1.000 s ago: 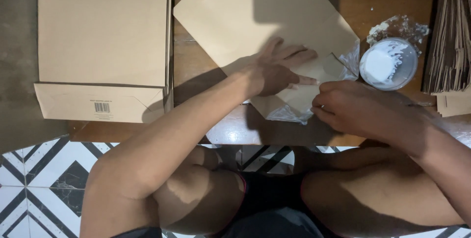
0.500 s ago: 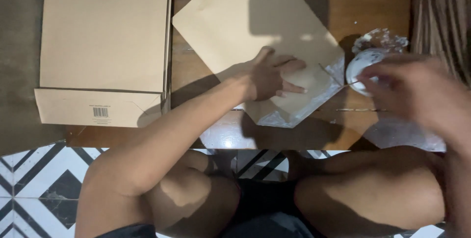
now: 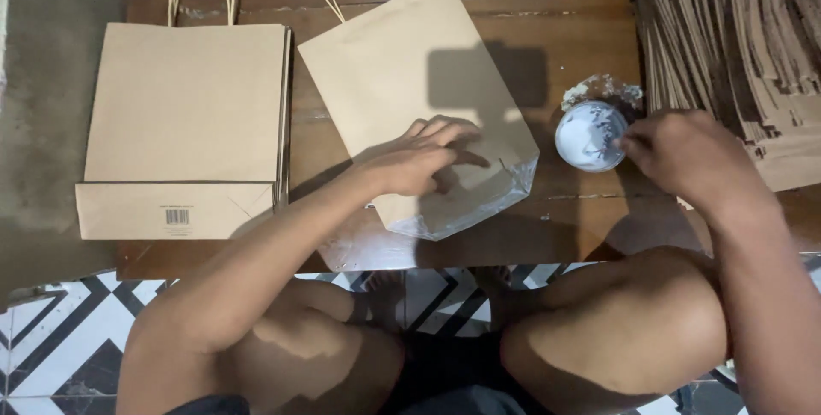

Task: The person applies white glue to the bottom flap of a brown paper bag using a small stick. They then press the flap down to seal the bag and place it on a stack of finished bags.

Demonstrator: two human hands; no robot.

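Observation:
A flat brown paper bag (image 3: 402, 81) with twine handles lies tilted on the low wooden table (image 3: 556, 30). My left hand (image 3: 423, 158) presses flat on its lower part, fingers spread, beside the glossy folded bottom flap (image 3: 466, 210). My right hand (image 3: 676, 154) is at the right rim of a small round container of white paste (image 3: 588, 134), fingertips touching or dipping into it; whether it holds anything is hidden.
A pile of finished paper bags (image 3: 184, 124) lies at the table's left. A big stack of brown paper pieces (image 3: 744, 47) fills the right. My bent knees (image 3: 624, 329) sit below the table edge over a black-and-white patterned floor (image 3: 51, 346).
My right hand left the bag's bottom flap and moved right to the paste container. The view shifted down, showing the bags' handles. My left hand stayed on the bag.

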